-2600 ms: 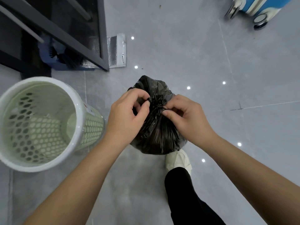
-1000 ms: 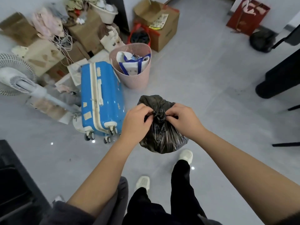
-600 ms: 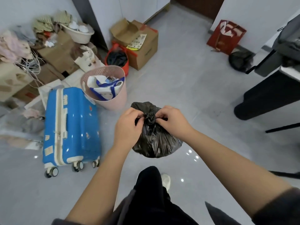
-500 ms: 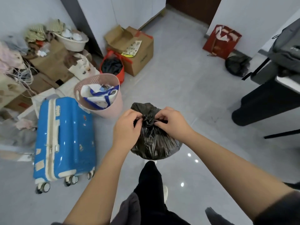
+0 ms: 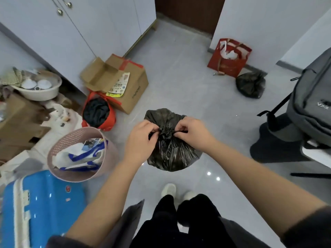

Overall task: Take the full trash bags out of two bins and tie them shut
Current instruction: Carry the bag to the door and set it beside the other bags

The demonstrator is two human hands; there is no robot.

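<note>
Black trash bag (image 5: 172, 154) is held up in front of the person, off the floor (image 5: 179, 83), above the feet. Both hands are on its gathered neck: left hand (image 5: 141, 140) pinches the plastic on one side of the knot (image 5: 165, 132), right hand (image 5: 193, 133) pinches a thin drawn-out tail on the other, fingers closed on the bag. Looks like the knot is being pulled tight, i.e. the tie step is nearly done, though can't tell if it's a full knot or just a first twist.

A 2nd black bag (image 5: 250, 85) sits on the floor by the red paper bag (image 5: 229, 57) near the far wall; its top looks bunched, prob. already tied, but too small to be sure. If so, both bags are out of their bins and this tie is the last bit of work.

Pink basket (image 5: 71, 140) at left, just beside the blue suitcase (image 5: 41, 208), holds a white-and-blue bag, no black liner visible, so I judge it isn't one of the 2 bins. No emptied bin is in view.

Left to do, as far as shown: cinch the knot, check it holds, set the bag down.
</note>
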